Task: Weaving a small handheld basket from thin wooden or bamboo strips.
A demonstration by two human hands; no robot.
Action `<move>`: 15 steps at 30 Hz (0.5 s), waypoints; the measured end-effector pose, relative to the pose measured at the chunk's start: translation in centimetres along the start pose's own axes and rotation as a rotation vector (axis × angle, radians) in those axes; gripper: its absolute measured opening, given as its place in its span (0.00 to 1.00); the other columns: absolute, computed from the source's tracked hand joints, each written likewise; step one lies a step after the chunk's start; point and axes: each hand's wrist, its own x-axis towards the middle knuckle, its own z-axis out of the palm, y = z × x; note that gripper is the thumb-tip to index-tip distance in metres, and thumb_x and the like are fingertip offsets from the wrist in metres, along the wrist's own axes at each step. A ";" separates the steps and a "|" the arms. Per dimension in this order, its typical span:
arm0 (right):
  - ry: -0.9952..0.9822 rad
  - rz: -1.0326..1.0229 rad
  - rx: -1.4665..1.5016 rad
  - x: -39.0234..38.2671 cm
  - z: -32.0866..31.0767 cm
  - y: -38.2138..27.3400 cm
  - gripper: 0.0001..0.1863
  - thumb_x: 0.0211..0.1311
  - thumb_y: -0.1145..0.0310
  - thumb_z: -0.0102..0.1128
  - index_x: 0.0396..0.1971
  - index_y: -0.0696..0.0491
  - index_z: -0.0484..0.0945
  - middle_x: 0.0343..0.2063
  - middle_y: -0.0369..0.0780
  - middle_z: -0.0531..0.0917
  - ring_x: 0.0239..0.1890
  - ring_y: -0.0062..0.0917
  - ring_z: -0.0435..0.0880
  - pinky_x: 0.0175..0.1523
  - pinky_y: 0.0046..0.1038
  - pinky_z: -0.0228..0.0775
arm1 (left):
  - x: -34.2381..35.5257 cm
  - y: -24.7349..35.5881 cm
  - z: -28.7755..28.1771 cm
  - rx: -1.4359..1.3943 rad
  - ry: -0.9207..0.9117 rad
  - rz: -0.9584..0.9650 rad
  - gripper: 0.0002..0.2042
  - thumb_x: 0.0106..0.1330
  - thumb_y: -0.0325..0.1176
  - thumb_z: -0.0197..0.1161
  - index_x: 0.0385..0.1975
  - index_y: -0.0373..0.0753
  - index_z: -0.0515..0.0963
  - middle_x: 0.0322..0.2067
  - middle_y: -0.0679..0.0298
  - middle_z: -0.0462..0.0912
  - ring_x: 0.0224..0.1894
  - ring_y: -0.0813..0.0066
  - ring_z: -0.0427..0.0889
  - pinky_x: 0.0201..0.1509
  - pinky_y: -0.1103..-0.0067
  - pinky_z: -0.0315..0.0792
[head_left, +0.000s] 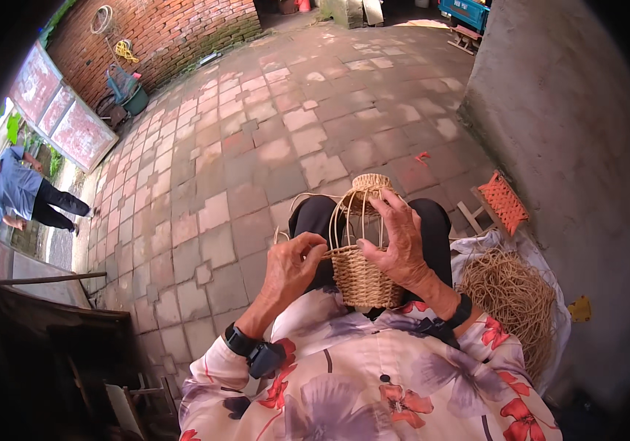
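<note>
A paved yard (256, 132) of worn red and grey tiles fills most of the view, bounded by a brick wall (175, 37) at the far left and a plastered wall (565, 117) on the right. At the far left edge a person (24, 195) in a blue top and dark trousers bends forward beside a pink panel (61, 110). To the right of the lap lies a heap of straw cord (513, 294) on a white sack (480, 244), and beyond it a small stool (504, 202) with an orange woven seat.

The basket (362, 275), half woven, rests on the lap between the knees, its finished base toward the body and bare upright ribs (351, 213) curving up to a woven cap at the top. The right hand (403, 246) lies over the ribs and the basket's right side, fingers spread and curled around them, grasping the basket. The left hand (293, 264) is just beside the woven rim, its grip pinched on a thin strand (335, 252) that seems to run into the weave, though the strand is too fine to follow surely. Both wrists wear dark bands.
</note>
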 end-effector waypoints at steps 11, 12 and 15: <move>-0.095 -0.314 0.002 1.0 -0.6 -0.6 0.08 0.47 0.70 0.66 0.29 0.49 0.79 0.51 0.40 0.76 0.59 0.35 0.70 0.64 0.45 0.51 | 1.5 -1.7 0.9 0.135 0.018 0.344 0.06 0.62 0.29 0.61 0.35 0.35 0.77 0.23 0.54 0.80 0.25 0.54 0.81 0.28 0.70 0.74; -0.101 -0.319 0.002 1.2 -0.6 -0.7 0.08 0.47 0.70 0.66 0.29 0.49 0.79 0.51 0.40 0.76 0.59 0.35 0.70 0.64 0.45 0.51 | 2.0 -1.6 0.9 0.162 0.079 0.407 0.06 0.62 0.30 0.60 0.35 0.35 0.76 0.23 0.54 0.80 0.25 0.57 0.81 0.28 0.70 0.73; -0.167 -0.302 0.015 1.5 -0.6 -0.9 0.05 0.47 0.71 0.66 0.25 0.49 0.78 0.50 0.38 0.77 0.58 0.35 0.71 0.64 0.45 0.52 | 1.3 -1.0 1.4 0.056 0.178 0.297 0.07 0.64 0.32 0.60 0.35 0.36 0.75 0.24 0.57 0.80 0.23 0.65 0.81 0.26 0.71 0.73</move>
